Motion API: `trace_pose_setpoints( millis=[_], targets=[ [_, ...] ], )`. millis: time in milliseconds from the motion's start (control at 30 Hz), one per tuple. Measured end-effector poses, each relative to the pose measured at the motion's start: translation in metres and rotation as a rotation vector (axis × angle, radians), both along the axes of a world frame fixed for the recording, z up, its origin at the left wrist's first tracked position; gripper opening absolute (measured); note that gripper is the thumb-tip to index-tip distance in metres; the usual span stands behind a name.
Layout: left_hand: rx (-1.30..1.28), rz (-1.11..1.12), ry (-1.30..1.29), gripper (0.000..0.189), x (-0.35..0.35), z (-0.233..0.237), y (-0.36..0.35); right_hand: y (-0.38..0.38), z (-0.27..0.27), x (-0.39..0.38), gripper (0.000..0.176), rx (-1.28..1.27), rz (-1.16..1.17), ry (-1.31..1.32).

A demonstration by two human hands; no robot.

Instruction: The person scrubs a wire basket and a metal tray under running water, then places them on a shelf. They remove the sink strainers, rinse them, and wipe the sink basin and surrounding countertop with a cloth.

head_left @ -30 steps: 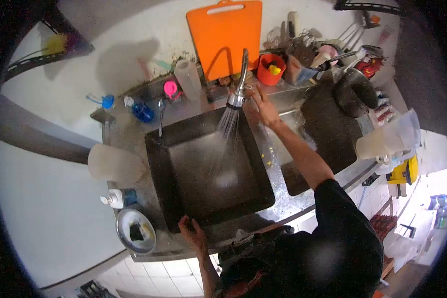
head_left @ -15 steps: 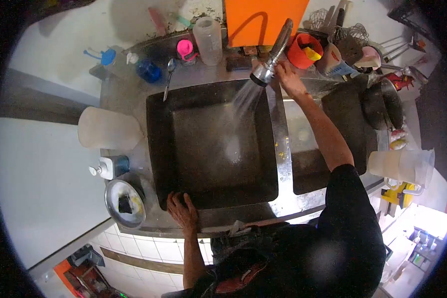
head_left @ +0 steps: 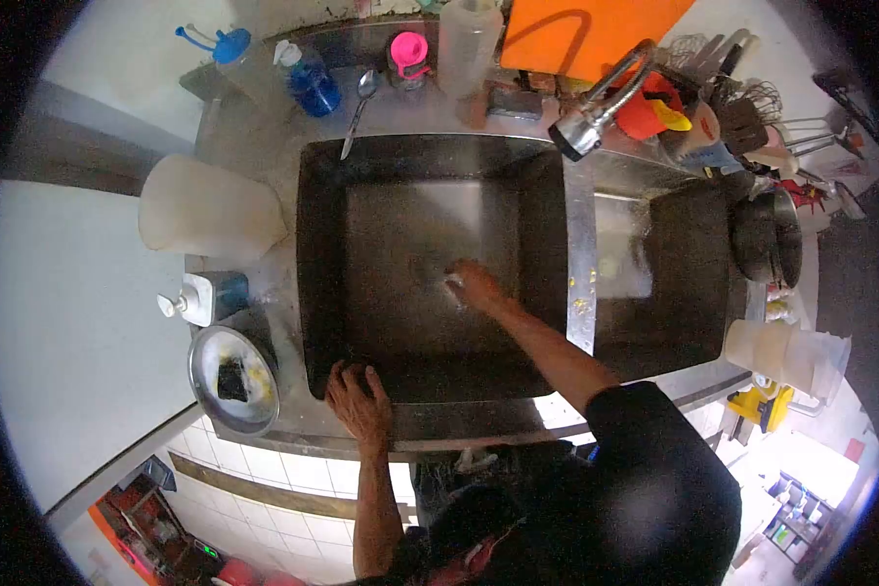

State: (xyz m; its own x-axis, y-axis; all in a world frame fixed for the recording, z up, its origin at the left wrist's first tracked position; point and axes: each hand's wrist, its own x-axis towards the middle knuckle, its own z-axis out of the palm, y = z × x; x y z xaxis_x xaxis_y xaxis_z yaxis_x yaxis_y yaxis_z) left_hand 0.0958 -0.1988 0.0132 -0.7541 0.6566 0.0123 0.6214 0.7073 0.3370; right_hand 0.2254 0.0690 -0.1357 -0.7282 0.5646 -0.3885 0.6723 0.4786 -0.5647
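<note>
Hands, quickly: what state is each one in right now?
Left hand: open, fingers flat on the sink rim, holding nothing.
Right hand: low in the basin, blurred; open or closed cannot be told.

The left basin [head_left: 361, 244] is offering open floor along its far and left sides, while the right hand [head_left: 474, 286] and forearm are taking up its middle and near right corner. The spray head [head_left: 581, 135] is hanging over the back of the divider [head_left: 579, 244] — crowding a pass between the basins — and a spoon [head_left: 356, 117] is poking toward the back rim. The left hand [head_left: 361, 400] is covering the front rim, and the soap dispenser [head_left: 197, 298], steel bowl [head_left: 249, 415] and white tub [head_left: 205, 210] are hemming in the counter [head_left: 269, 264].
</note>
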Motion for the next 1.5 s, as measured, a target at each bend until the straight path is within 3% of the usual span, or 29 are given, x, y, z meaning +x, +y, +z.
trace_pose_setpoints(
  millis=[33, 167, 267, 433, 533, 633, 733, 833, 1033, 1133, 1233, 1500],
  targets=[
    [0.011, 0.003, -0.003, 0.031, 0.000, -0.001, -0.001, -0.011, -0.027, -0.008, 0.034, -0.097, 0.105, -0.137],
    [0.014, 0.031, 0.001, 0.030, -0.003, -0.002, 0.001, -0.033, -0.124, -0.024, 0.039, 0.138, 0.205, -0.254],
    [-0.007, 0.003, 0.003, 0.030, -0.004, -0.009, -0.003, -0.048, -0.152, -0.029, 0.044, 0.201, 0.281, -0.369],
    [-0.035, 0.023, -0.059, 0.030, -0.006, -0.001, 0.004, -0.032, -0.122, -0.053, 0.053, 0.029, 0.328, -0.564],
    [-0.053, 0.032, -0.035, 0.030, -0.003, -0.005, 0.001, -0.037, -0.127, -0.051, 0.057, 0.067, 0.234, -0.412],
    [-0.026, 0.031, -0.034, 0.030, -0.003, -0.004, 0.000, -0.024, -0.129, -0.054, 0.056, 0.052, 0.264, -0.430],
    [-0.035, 0.046, 0.007, 0.030, -0.005, -0.009, 0.003, -0.039, -0.141, -0.050, 0.052, 0.247, 0.147, -0.285],
    [-0.025, 0.039, -0.016, 0.030, -0.001, -0.006, 0.000, -0.038, -0.139, -0.047, 0.047, 0.131, 0.220, -0.414],
    [-0.022, 0.041, -0.020, 0.029, -0.004, -0.002, 0.001, -0.020, -0.138, -0.045, 0.031, 0.327, 0.304, -0.266],
    [0.015, 0.036, -0.007, 0.028, -0.005, -0.011, -0.002, -0.022, -0.133, -0.042, 0.023, 0.630, 0.491, -0.164],
    [0.009, 0.016, 0.010, 0.028, -0.006, -0.012, -0.005, -0.002, -0.112, -0.052, 0.036, 0.286, 0.533, -0.260],
    [-0.046, 0.003, -0.011, 0.031, -0.003, -0.004, -0.002, 0.019, -0.089, -0.020, 0.029, 0.507, 0.212, -0.071]
  ],
)
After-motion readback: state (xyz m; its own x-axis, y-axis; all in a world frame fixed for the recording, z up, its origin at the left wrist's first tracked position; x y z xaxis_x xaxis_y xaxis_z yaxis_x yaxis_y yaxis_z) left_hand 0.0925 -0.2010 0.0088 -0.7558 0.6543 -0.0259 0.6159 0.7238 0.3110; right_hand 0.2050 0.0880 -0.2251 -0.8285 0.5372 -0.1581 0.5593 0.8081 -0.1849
